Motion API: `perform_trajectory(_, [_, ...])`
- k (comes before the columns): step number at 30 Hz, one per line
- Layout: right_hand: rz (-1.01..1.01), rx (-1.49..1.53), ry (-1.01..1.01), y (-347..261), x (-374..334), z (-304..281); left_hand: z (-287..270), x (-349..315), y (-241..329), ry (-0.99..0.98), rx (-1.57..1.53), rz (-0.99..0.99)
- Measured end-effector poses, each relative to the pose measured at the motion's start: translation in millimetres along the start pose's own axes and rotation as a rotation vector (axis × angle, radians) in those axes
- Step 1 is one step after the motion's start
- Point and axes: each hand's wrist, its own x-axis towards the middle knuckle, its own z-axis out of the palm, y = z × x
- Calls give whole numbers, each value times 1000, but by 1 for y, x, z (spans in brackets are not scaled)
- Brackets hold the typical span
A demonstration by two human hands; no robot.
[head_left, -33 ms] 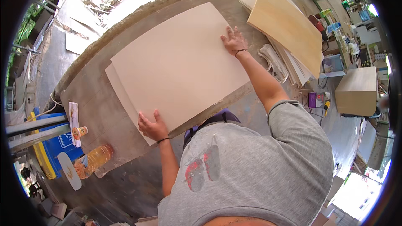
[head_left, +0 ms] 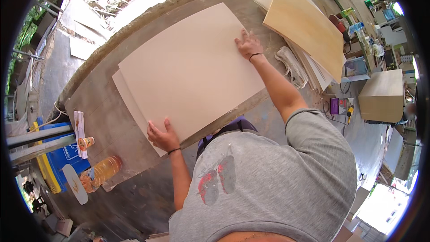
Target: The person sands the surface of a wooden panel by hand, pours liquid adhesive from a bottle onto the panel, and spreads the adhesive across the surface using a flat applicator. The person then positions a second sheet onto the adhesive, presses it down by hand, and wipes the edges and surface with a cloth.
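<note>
A large pale board (head_left: 188, 71) lies flat on the grey worktable. Under it, a second pale board (head_left: 126, 97) sticks out along the left side. My left hand (head_left: 164, 136) rests at the near left corner of the stack, fingers apart and thumb up on the top board. At the right edge, toward the far corner, my right hand (head_left: 249, 45) lies with its fingers spread over the top board. Neither hand grasps anything that I can see.
Right of the boards sit a crumpled plastic bag (head_left: 291, 66) and a stack of leaning sheets topped by a yellowish board (head_left: 304, 29). At the table's left end are a plastic bottle (head_left: 107, 170), an orange cup (head_left: 86, 143) and a long white box (head_left: 79, 127). A blue bin (head_left: 67, 161) stands beyond.
</note>
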Motion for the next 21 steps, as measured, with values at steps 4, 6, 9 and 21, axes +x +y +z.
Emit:
perform_trajectory(4, [-70,81,8,-1,-1,21,16,12,-56,131,-65,106])
perform_trajectory(6, [-94,87,-34,-22,-15,31,10,20,-80,110,-4,58])
perform_trajectory(9, [-136,33,-121,-51,-38,15,-9,34,-86,40,74,-88])
perform_trajectory(21, [-81,-413,435,218,-76,-29,-11,37,-78,-13,87,-55])
